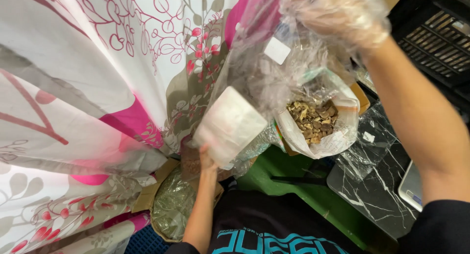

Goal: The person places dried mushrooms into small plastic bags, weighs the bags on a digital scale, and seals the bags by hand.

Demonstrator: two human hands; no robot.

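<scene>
My right hand [338, 14], in a thin clear plastic glove, is raised at the top of the view and grips the top of a large clear plastic bag [274, 68] that hangs down from it. My left hand [208, 161] is bare and holds a white translucent plastic container [229, 124] up against the lower side of that bag. Just right of the container an open white bag of brown dried chips [313, 119] sits with its mouth up.
A flowered white, pink and grey curtain [98, 87] fills the left. Below it lies a bag of greenish dried herb [171, 205] in a cardboard box. A green stool [303, 185], a dark marble-look surface [372, 185] and a black crate [435, 33] stand to the right.
</scene>
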